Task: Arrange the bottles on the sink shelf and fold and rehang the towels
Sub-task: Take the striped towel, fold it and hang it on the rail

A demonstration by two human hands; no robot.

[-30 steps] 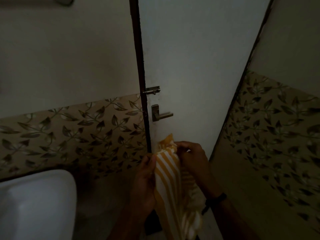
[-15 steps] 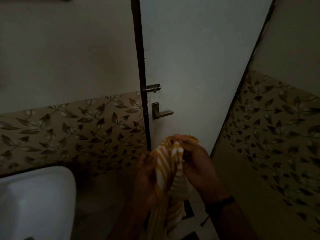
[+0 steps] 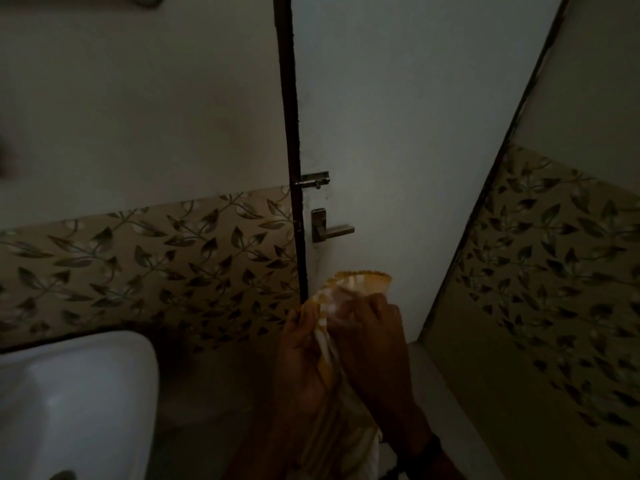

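Observation:
A yellow-and-white striped towel [image 3: 363, 284] hangs bunched between my two hands in front of the door. My left hand [image 3: 301, 355] grips its left side, thumb over the cloth. My right hand [image 3: 374, 344] holds the right side with fingers curled into the fabric. The towel's top edge sticks up above both hands, and the rest trails down between my forearms. No bottles or shelf are in view.
A white door [image 3: 398, 133] with a metal lever handle [image 3: 330, 228] and a bolt latch [image 3: 313, 181] stands straight ahead. A white sink [image 3: 76, 403] sits at lower left. Leaf-patterned tiles [image 3: 138, 265] cover the lower walls on both sides.
My hands have gathered the towel closer together and shifted their grip; the towel's top edge now stands spread above my fingers. The view is almost unchanged.

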